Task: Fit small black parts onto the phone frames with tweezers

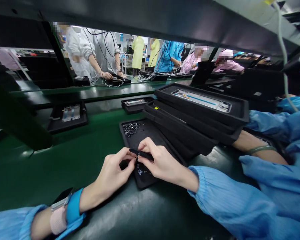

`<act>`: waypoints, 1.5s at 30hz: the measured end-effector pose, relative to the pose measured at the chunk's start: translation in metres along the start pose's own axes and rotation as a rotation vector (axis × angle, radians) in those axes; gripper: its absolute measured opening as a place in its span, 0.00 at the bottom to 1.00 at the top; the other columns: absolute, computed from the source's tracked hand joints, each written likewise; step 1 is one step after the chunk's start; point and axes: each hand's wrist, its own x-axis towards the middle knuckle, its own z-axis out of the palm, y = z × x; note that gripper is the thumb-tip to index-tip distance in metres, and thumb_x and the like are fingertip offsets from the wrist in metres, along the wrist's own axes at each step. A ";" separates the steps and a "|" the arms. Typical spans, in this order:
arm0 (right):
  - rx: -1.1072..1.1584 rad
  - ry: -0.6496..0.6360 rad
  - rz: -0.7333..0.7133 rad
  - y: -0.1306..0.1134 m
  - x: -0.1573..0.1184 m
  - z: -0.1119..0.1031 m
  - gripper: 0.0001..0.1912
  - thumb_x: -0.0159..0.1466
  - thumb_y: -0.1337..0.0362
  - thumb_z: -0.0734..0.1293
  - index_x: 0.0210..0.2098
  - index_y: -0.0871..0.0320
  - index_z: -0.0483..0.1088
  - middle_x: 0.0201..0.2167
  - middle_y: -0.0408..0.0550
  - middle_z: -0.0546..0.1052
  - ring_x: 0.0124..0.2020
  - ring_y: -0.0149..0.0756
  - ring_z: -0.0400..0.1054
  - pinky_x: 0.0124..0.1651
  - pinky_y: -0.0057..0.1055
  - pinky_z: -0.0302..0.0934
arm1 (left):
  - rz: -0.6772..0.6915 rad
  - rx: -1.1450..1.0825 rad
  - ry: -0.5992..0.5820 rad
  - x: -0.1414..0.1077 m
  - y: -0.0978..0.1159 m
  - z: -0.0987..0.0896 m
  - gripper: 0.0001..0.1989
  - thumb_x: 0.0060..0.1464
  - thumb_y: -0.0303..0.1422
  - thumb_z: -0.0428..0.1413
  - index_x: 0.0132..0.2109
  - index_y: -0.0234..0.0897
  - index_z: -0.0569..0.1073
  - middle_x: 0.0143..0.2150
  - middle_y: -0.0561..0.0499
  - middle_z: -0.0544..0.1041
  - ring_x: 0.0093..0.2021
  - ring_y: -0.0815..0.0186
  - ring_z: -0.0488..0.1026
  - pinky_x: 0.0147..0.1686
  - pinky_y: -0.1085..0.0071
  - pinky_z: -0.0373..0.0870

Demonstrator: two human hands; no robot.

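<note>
Currently the right hand (162,163) holds a slim black tool (141,154) in a narrow pinch between thumb and fingers. The left hand (112,176) is also narrow, its fingertips closed at the tool's near end; whether they grip the tool or a small part there cannot be told. Both hands work low over the near end of a black tray (151,133). A heap of small dark parts (131,129) lies at 11 o'clock from the hands, and a few loose pieces (140,172) lie just below the tool. For fine work of this kind, pinch with the fingertips only and keep the tool close to the tray so that small parts do not scatter. The tray rests on a green conveyor belt (65,160). A stack of black foam trays (202,100) stands at 1 o'clock, and a co-worker's forearm (261,150) lies at 3 o'clock
</note>
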 end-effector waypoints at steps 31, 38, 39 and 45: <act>0.104 0.034 0.060 -0.007 0.000 -0.003 0.14 0.55 0.77 0.60 0.37 0.56 0.55 0.30 0.43 0.72 0.32 0.31 0.69 0.33 0.24 0.59 | 0.097 0.060 -0.078 -0.006 -0.002 0.004 0.06 0.54 0.26 0.49 0.40 0.38 0.64 0.37 0.50 0.75 0.36 0.68 0.75 0.37 0.75 0.71; 0.155 0.020 0.117 -0.008 0.001 -0.005 0.11 0.57 0.73 0.61 0.37 0.57 0.56 0.28 0.42 0.72 0.27 0.28 0.67 0.29 0.23 0.57 | 0.083 0.032 -0.034 -0.006 -0.002 0.005 0.08 0.53 0.24 0.49 0.41 0.39 0.62 0.34 0.53 0.74 0.34 0.70 0.74 0.35 0.77 0.69; 0.157 0.016 0.128 -0.008 0.001 -0.005 0.10 0.57 0.72 0.61 0.36 0.56 0.55 0.28 0.42 0.72 0.26 0.28 0.66 0.28 0.23 0.57 | 0.078 0.030 -0.035 -0.006 -0.001 0.005 0.08 0.53 0.24 0.49 0.40 0.39 0.62 0.34 0.54 0.74 0.33 0.70 0.74 0.34 0.77 0.69; 0.219 0.026 0.193 -0.004 0.001 -0.001 0.10 0.56 0.69 0.62 0.34 0.56 0.54 0.29 0.42 0.70 0.28 0.29 0.66 0.26 0.22 0.57 | -0.013 -0.040 -0.070 -0.003 0.005 0.002 0.08 0.51 0.24 0.50 0.39 0.39 0.62 0.29 0.56 0.74 0.30 0.70 0.72 0.31 0.77 0.67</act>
